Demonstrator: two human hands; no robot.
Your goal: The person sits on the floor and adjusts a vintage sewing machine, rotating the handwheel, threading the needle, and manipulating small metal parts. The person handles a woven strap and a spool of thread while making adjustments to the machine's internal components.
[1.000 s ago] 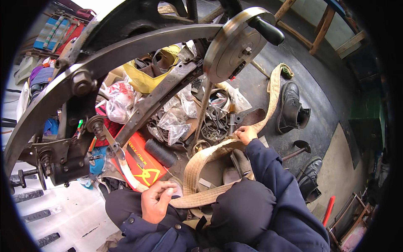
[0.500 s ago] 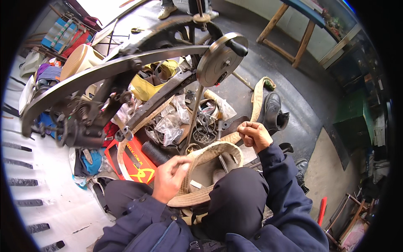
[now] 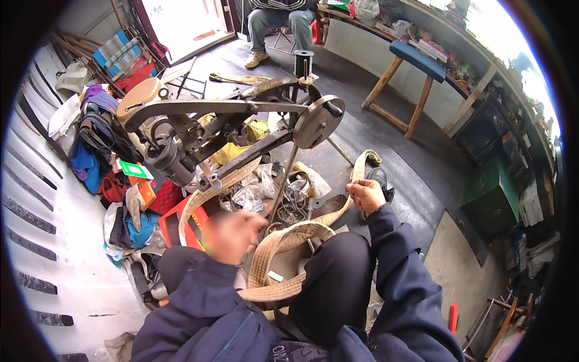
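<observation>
A long tan stitched webbing strap [image 3: 280, 237] loops in coils between my knees. One stretch of it reaches up to the hand-cranked sewing machine [image 3: 241, 108], and another trails off to the right. My left hand [image 3: 232, 235] hovers at the strap's left side above my knee; motion smears its fingers. Out to the right, my right hand [image 3: 366, 195] is raised with thumb and fingertips pinched together beside the strap's trailing part. Whatever is in that pinch is too small to make out. A small white block [image 3: 275, 276] lies inside the strap's loop.
The machine's handwheel [image 3: 319, 122] stands ahead, with a dark thread spool [image 3: 303, 63] behind it. Plastic bags and small parts [image 3: 253, 190] lie below. A red box [image 3: 184, 220] sits left, a dark shoe [image 3: 379, 180] right. Another person [image 3: 281, 27] sits beyond, near a blue-topped stool [image 3: 416, 60].
The view has tilted up, bringing the doorway and the seated person into sight. My left hand has shifted slightly leftward and blurred. My right hand keeps its pinch.
</observation>
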